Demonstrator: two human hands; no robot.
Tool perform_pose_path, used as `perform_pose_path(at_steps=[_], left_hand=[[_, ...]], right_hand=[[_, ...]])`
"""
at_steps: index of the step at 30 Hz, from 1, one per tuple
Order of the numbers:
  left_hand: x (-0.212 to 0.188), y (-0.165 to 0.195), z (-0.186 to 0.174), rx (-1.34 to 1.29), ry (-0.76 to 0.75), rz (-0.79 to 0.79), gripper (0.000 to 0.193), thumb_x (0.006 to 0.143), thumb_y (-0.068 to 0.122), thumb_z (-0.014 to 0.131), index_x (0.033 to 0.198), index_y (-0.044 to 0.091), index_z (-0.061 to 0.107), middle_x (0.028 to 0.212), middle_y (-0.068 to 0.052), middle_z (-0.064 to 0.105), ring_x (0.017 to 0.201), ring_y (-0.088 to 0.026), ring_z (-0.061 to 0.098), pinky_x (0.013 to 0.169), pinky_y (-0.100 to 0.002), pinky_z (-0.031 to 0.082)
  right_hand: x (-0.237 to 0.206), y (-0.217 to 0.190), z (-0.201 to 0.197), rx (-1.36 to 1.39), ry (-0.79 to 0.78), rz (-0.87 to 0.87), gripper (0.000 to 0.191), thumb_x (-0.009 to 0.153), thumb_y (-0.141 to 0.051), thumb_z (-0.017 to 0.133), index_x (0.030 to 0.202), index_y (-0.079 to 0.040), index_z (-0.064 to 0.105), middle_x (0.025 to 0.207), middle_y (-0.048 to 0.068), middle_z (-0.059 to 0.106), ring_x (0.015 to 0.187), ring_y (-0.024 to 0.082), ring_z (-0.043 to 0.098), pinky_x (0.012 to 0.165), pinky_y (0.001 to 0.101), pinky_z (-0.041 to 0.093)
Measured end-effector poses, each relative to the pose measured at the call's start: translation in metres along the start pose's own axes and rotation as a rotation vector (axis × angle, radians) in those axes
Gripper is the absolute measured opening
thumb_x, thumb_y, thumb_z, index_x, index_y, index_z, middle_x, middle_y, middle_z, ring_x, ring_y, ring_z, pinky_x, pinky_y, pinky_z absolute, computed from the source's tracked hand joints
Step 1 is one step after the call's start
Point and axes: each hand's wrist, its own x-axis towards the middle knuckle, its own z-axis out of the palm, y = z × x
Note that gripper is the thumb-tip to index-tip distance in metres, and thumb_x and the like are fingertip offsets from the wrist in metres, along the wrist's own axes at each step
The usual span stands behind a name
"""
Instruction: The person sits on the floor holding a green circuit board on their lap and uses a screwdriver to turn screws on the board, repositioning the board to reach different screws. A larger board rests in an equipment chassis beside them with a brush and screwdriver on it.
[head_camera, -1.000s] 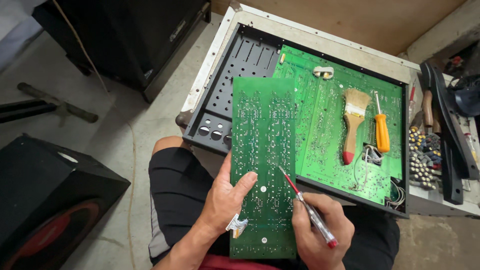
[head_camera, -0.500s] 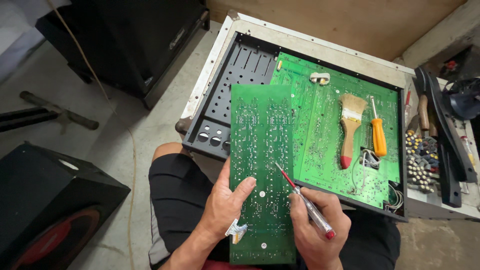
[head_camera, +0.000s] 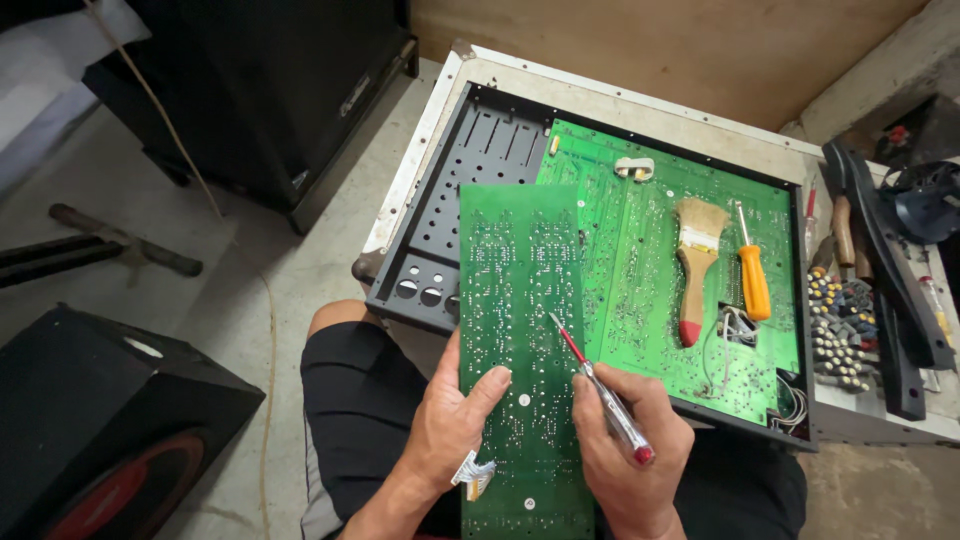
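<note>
A person seated on the floor steadies a long green circuit board (head_camera: 522, 350) across the lap, its long axis running away from the body toward an open black metal case (head_camera: 470, 170). The left hand (head_camera: 450, 425) grips the board's left edge, thumb pressed on its solder side. The right hand (head_camera: 625, 440) is closed, pen-fashion, around a thin red-tipped screwdriver (head_camera: 597, 388) whose tip touches the board just right of centre. Inside the case lies a larger green board (head_camera: 660, 260) carrying a paintbrush (head_camera: 695, 265) and an orange-handled screwdriver (head_camera: 752, 270).
</note>
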Motion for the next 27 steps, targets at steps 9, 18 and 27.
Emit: perform_pose_path(at_steps=[9, 18, 27], left_hand=[[0.0, -0.001, -0.002, 0.015, 0.009, -0.022, 0.064, 0.099, 0.005, 0.058, 0.158, 0.008, 0.035, 0.128, -0.011, 0.066, 0.106, -0.013, 0.065, 0.089, -0.03, 0.058], [0.001, -0.001, 0.0, -0.055, 0.0, -0.046, 0.065, 0.097, 0.006, 0.059, 0.157, 0.01, 0.034, 0.127, -0.009, 0.066, 0.105, -0.013, 0.066, 0.088, -0.03, 0.058], [0.003, -0.003, 0.001, -0.036, -0.001, -0.016, 0.065, 0.097, 0.007, 0.06, 0.157, 0.008, 0.034, 0.128, -0.009, 0.066, 0.107, -0.012, 0.065, 0.09, -0.028, 0.057]], right_hand=[[0.001, 0.003, -0.001, 0.003, 0.013, -0.004, 0.022, 0.087, -0.002, 0.078, 0.107, 0.002, 0.069, 0.083, 0.006, 0.073, 0.069, 0.004, 0.065, 0.063, 0.019, 0.051], [0.029, 0.02, -0.016, 0.053, 0.068, -0.002, 0.023, 0.094, -0.001, 0.074, 0.116, 0.002, 0.068, 0.097, 0.008, 0.074, 0.087, 0.007, 0.068, 0.079, 0.0212, 0.054], [0.027, 0.009, -0.004, 0.096, -0.051, 0.025, 0.022, 0.093, -0.002, 0.069, 0.114, 0.004, 0.067, 0.096, 0.009, 0.077, 0.084, 0.008, 0.071, 0.076, 0.0218, 0.056]])
